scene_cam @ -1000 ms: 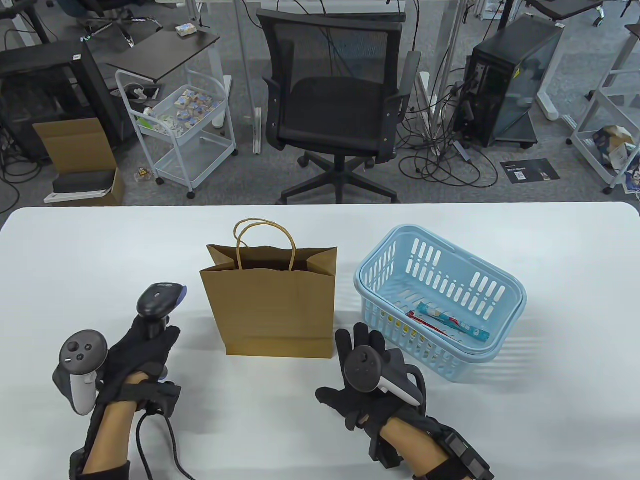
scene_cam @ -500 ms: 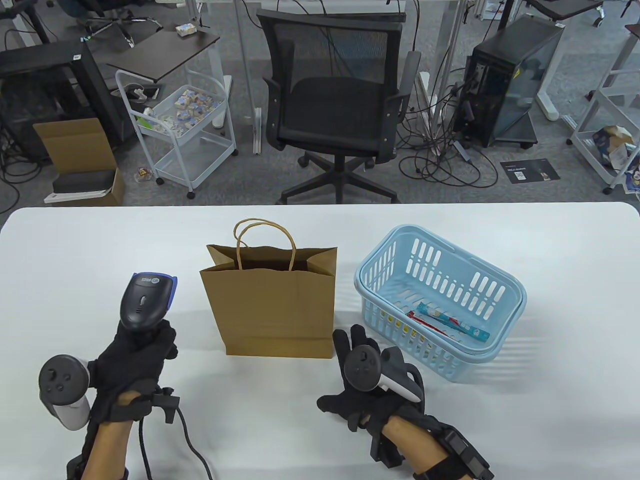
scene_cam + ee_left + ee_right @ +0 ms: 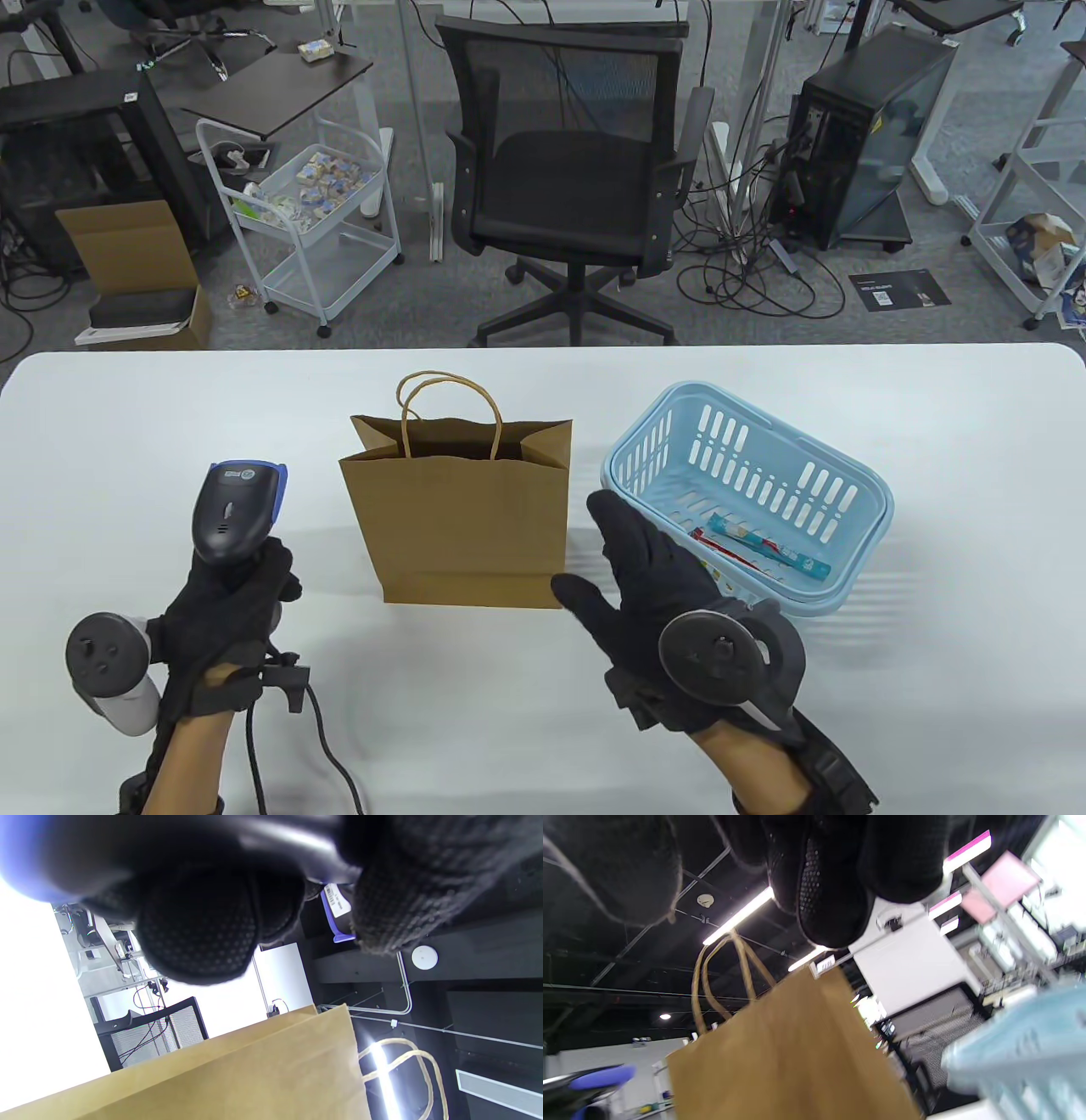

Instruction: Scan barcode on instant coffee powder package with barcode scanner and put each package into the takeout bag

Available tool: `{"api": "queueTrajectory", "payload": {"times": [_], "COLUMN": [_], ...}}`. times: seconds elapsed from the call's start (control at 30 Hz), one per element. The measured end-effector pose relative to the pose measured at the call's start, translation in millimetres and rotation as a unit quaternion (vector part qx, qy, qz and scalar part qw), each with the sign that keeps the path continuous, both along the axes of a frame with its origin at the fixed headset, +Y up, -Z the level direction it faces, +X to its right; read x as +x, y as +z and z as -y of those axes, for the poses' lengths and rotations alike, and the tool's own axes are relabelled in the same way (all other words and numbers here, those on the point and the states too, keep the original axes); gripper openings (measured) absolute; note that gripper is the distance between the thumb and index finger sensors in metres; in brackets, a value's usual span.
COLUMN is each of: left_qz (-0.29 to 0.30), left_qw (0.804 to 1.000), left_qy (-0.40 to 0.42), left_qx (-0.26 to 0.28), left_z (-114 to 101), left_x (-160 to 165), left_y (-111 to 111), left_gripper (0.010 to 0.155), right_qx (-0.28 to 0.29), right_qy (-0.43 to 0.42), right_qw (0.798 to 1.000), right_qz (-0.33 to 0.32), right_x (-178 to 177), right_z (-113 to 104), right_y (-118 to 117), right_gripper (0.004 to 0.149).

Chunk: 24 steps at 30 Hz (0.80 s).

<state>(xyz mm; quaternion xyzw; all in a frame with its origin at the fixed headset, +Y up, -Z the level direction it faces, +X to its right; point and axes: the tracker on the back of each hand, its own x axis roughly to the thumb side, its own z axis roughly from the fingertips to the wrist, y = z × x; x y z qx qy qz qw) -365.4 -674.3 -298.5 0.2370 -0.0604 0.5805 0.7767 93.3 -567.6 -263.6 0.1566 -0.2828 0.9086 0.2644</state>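
Note:
My left hand point(image 3: 227, 607) grips the handle of a dark grey barcode scanner point(image 3: 232, 505) with a blue nose, held upright left of the brown paper takeout bag point(image 3: 462, 518). The bag stands open at the table's middle and fills the lower part of both wrist views point(image 3: 263, 1077) point(image 3: 793, 1060). My right hand point(image 3: 646, 567) hovers with straight fingers between the bag and the light blue basket point(image 3: 670, 433), holding nothing. A long coffee stick package point(image 3: 759, 543) in blue and red lies inside the basket.
The scanner's black cable point(image 3: 327, 755) trails off the table's front edge. Beyond the far table edge stand a black office chair point(image 3: 577, 170), a white trolley point(image 3: 305, 212) and a computer tower point(image 3: 865, 136). The white table point(image 3: 170, 407) spreads left of the bag.
My right hand has lifted from the table and stretched forward toward the basket, fingers straightened. The left hand has raised the scanner and turned it more upright, shifting slightly left.

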Motion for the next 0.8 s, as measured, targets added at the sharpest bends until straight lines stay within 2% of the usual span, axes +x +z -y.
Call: {"api": "queueTrajectory", "payload": {"times": [0.1, 0.17, 0.23, 0.3, 0.37, 0.4, 0.47, 0.5, 0.57, 0.67, 0.8], "left_qz": [0.001, 0.001, 0.001, 0.002, 0.002, 0.001, -0.001, -0.001, -0.002, -0.001, -0.001], "left_qw": [1.0, 1.0, 1.0, 1.0, 1.0, 1.0, 1.0, 1.0, 1.0, 1.0, 1.0], "left_qy": [0.007, 0.007, 0.004, 0.002, 0.003, 0.003, 0.006, 0.007, 0.011, 0.011, 0.005], "left_qx": [0.003, 0.001, -0.002, -0.006, -0.013, -0.015, -0.022, -0.024, -0.027, -0.029, -0.03], "left_z": [-1.4, -1.1, 0.3, 1.1, 3.2, 3.8, 5.7, 6.3, 7.5, 7.4, 8.6], "left_x": [-1.1, -1.0, -0.5, -0.4, -1.1, -1.4, -2.9, -3.3, -4.3, -4.4, -4.7], "left_y": [0.6, 0.5, -0.3, -1.2, -2.5, -2.9, -4.2, -4.5, -5.3, -5.4, -6.0], "left_gripper": [0.068, 0.068, 0.069, 0.069, 0.069, 0.069, 0.069, 0.069, 0.069, 0.069, 0.069], "right_qx": [-0.007, -0.008, -0.054, -0.077, -0.093, -0.095, -0.136, -0.148, -0.204, -0.274, -0.344], "right_qy": [0.086, 0.16, 0.233, 0.278, 0.374, 0.403, 0.484, 0.496, 0.524, 0.533, 0.547], "right_qw": [0.994, 0.98, 0.96, 0.943, 0.904, 0.891, 0.845, 0.837, 0.812, 0.789, 0.748], "right_qz": [0.066, 0.117, 0.145, 0.165, 0.183, 0.187, 0.182, 0.179, 0.158, 0.133, 0.148], "right_x": [8.3, 13.4, 18.9, 23.2, 29.0, 30.9, 39.6, 41.4, 49.3, 57.4, 63.6], "right_z": [-30.7, -43.6, -47.6, -41.7, -26.4, -20.1, 6.3, 11.8, 36.1, 70.4, 98.7], "right_y": [-27.9, -52.6, -85.7, -113.2, -144.6, -152.5, -177.0, -180.7, -194.0, -206.0, -217.2], "right_gripper": [0.07, 0.062, 0.058, 0.058, 0.057, 0.057, 0.057, 0.056, 0.054, 0.052, 0.052]}}
